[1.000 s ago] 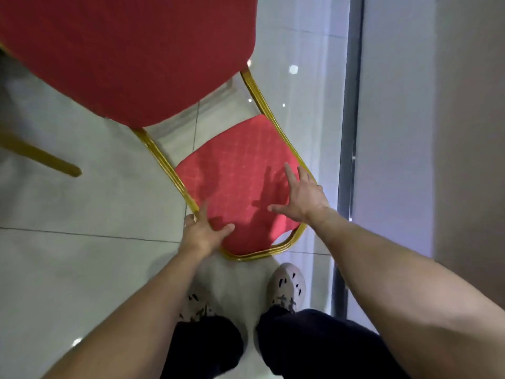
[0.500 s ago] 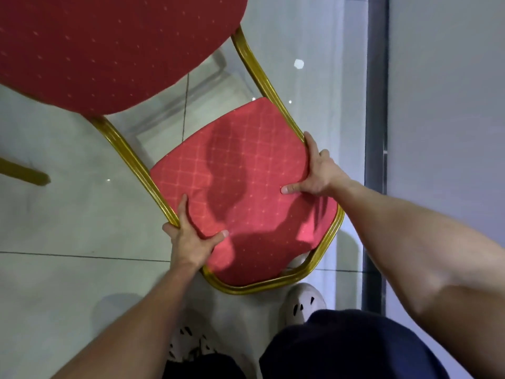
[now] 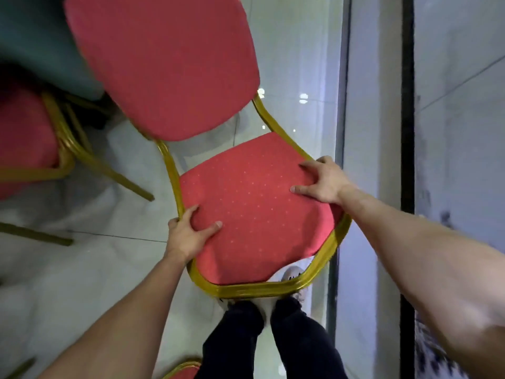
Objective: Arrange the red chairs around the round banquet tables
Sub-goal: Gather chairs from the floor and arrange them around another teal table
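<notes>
Glossy pale tile floor (image 3: 82, 283) under everything, light spots reflected in it. On my feed the red chair (image 3: 254, 214) sat mid-view, seat toward the wearer, backrest (image 3: 164, 64) beyond it, gold frame (image 3: 273, 289) round the seat edge. L hand (image 3: 185, 236) gripped the seat edge on the wearer's left: thumb pressed on the cushion, outer fingers curled over the frame. R hand (image 3: 325, 184) gripped the opposite edge, thumb + index on the fabric, rest wrapped over the rail. Couldn't tell if the chair's legs touched the floor. Left of the chair I saw a 2nd chair (image 3: 24, 143), partly cut off, w/ teal cloth (image 3: 41, 36) behind it. Right of the chair ran a dark strip (image 3: 407, 105) on a grey wall (image 3: 459, 132). Below the chair's front rail: white shoe (image 3: 292, 273), dark trousers (image 3: 300, 337).
</notes>
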